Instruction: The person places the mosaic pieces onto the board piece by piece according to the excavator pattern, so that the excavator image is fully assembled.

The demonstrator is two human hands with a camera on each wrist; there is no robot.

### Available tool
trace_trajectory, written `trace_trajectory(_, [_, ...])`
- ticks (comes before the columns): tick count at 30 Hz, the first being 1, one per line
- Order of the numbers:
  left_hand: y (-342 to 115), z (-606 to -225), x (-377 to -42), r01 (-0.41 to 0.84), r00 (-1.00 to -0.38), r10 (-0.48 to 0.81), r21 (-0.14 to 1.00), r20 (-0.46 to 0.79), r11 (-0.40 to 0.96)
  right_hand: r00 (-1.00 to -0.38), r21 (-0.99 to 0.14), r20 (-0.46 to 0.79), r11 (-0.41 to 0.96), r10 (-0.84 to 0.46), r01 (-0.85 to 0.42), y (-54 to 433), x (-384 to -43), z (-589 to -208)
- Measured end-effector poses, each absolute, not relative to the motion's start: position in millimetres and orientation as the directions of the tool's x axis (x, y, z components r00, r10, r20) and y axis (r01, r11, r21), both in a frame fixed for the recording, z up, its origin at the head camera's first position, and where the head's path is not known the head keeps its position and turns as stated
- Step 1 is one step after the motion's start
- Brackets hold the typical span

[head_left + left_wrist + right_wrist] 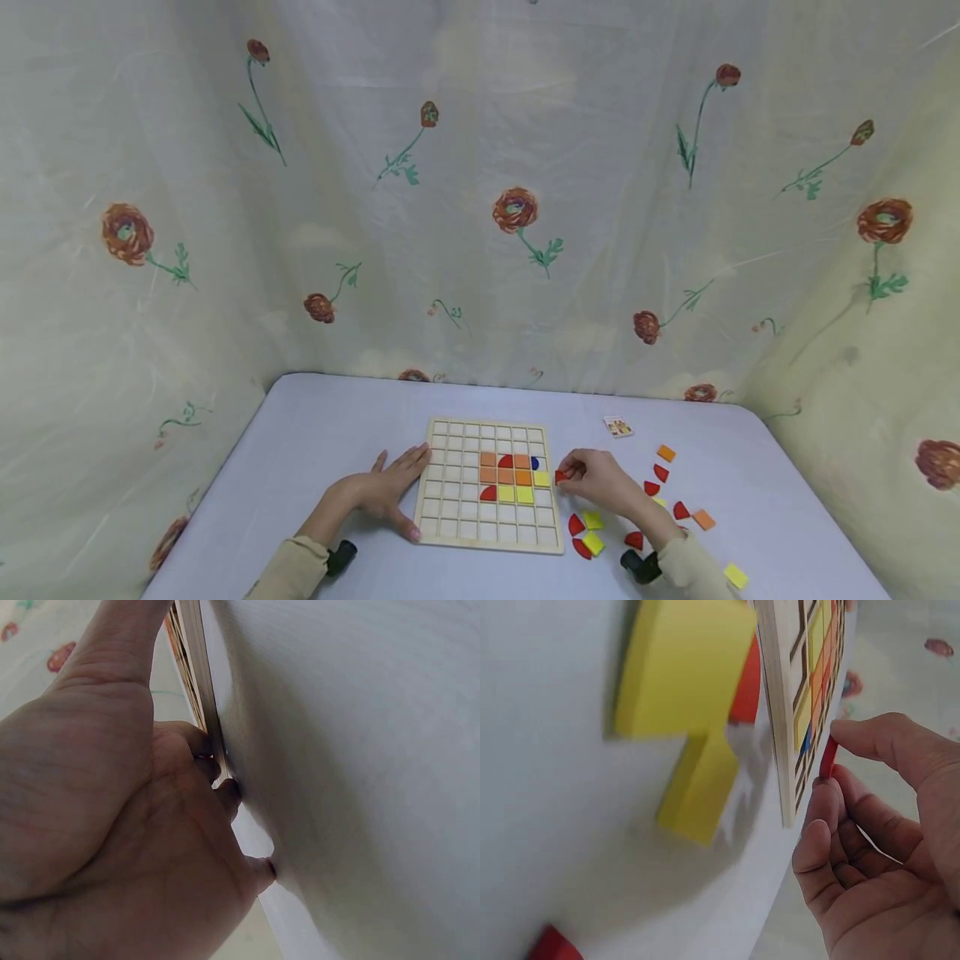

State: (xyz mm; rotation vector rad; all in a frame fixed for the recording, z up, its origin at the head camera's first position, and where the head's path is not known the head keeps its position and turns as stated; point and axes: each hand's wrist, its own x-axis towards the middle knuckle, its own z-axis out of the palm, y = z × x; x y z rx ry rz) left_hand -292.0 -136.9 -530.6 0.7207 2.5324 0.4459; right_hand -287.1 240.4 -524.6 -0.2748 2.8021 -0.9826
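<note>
A wooden grid board (487, 547) lies on the table, with orange squares (488, 475), yellow squares (524, 495), red quarter-circles (489, 493) and a blue rounded piece (535, 463) in its cells. At the board's left edge, my left hand (384, 487) rests with fingers spread, thumb by the near corner; the left wrist view shows fingertips along the board's side. My right hand (600, 479) is just past the right edge. Between thumb and index finger it pinches a small red piece (829, 756), held on edge close to the board in the right wrist view.
Right of the board lie loose red quarter-circles (576, 525), yellow squares (593, 543) and orange squares (703, 519). A small printed card (618, 427) lies behind them. Flowered curtain (480, 275) surrounds the table (352, 417) at the back and sides.
</note>
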Motion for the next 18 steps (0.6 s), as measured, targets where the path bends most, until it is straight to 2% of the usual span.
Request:
trace_trajectory(8, [-138.0,-533.5,-292.5,0.416,-0.748,0.57,0.43,-0.339,0.801,-0.926,-0.667,-0.174,0.732,-0.334,-0.139,227.6,-272.0,-531.3])
trace_trajectory(18, [-136.9,-530.7,-292.3,0.406,-0.751,0.563,0.431,-0.346,0.806,-0.92,-0.682,-0.17,0.716,-0.353,-0.148,221.3,-272.1,-531.3])
